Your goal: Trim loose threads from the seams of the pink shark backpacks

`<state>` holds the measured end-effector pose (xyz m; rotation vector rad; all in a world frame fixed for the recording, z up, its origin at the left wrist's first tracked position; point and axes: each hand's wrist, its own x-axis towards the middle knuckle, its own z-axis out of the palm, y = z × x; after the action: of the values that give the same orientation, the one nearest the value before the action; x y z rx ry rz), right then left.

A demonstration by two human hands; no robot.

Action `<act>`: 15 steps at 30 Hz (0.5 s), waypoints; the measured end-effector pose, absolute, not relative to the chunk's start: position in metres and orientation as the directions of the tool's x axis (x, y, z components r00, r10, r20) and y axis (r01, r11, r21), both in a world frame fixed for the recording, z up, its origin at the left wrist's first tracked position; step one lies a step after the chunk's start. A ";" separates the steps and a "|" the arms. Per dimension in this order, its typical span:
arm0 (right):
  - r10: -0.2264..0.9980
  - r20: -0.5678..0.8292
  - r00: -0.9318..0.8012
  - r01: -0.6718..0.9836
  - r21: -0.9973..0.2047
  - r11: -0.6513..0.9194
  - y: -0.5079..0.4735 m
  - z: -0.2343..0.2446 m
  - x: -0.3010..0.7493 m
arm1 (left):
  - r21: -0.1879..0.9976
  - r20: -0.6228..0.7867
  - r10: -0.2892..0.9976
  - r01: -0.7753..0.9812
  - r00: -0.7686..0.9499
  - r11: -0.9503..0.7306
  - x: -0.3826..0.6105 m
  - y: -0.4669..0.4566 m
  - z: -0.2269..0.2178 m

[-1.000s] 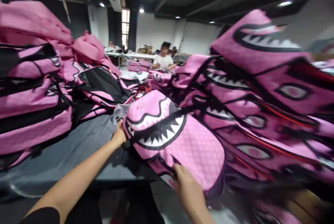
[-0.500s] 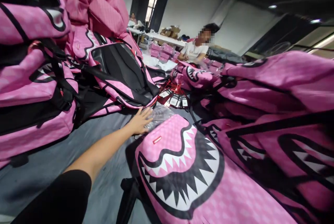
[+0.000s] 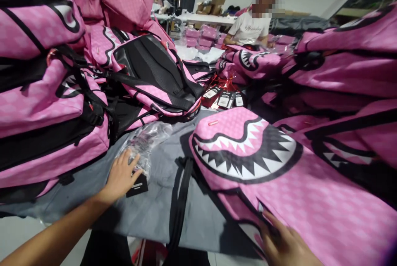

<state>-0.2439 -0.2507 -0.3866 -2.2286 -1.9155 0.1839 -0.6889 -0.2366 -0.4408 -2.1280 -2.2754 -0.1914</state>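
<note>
A pink backpack (image 3: 279, 183) printed with a black-and-white shark mouth lies flat on the grey table (image 3: 161, 212) in front of me. My right hand (image 3: 285, 243) rests on its near lower edge, fingers stretched out. My left hand (image 3: 122, 175) lies spread on a clear plastic bag (image 3: 144, 142) with a small black tag (image 3: 138, 185) at the table's left. A black strap (image 3: 181, 200) of the backpack hangs toward the table's front edge.
Stacks of the same pink backpacks stand at the left (image 3: 40, 92) and right (image 3: 347, 72). One backpack lies back-up showing black straps (image 3: 158, 76). Black hang tags (image 3: 225, 98) lie behind. A seated person in a white shirt (image 3: 251, 26) works at the far end.
The shark backpack now lies flat in front of me. My left hand has pulled the plastic bag leftward and nearer. My right hand is back in view on the backpack's near edge.
</note>
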 end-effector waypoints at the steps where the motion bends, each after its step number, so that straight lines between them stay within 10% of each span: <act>1: 0.983 0.018 0.184 0.974 -0.139 -0.180 -0.240 -0.381 -0.257 | 0.046 0.108 0.988 0.994 -0.108 0.104 -0.694 -0.242 -0.440; 7: 0.996 0.002 0.092 0.995 0.043 -0.092 -0.214 -0.329 -0.311 | 0.077 0.131 0.973 0.981 -0.189 0.180 -0.694 -0.240 -0.437; 15: 0.837 0.311 -0.450 0.880 -0.005 0.475 -0.105 -0.302 -0.471 | 0.118 0.268 0.963 0.992 0.004 -0.037 -0.677 -0.246 -0.445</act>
<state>-0.4711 -0.1052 -0.3019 -1.4655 -2.4540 -0.2271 -0.6770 -0.2463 -0.4451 -2.1487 -2.1046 -0.4215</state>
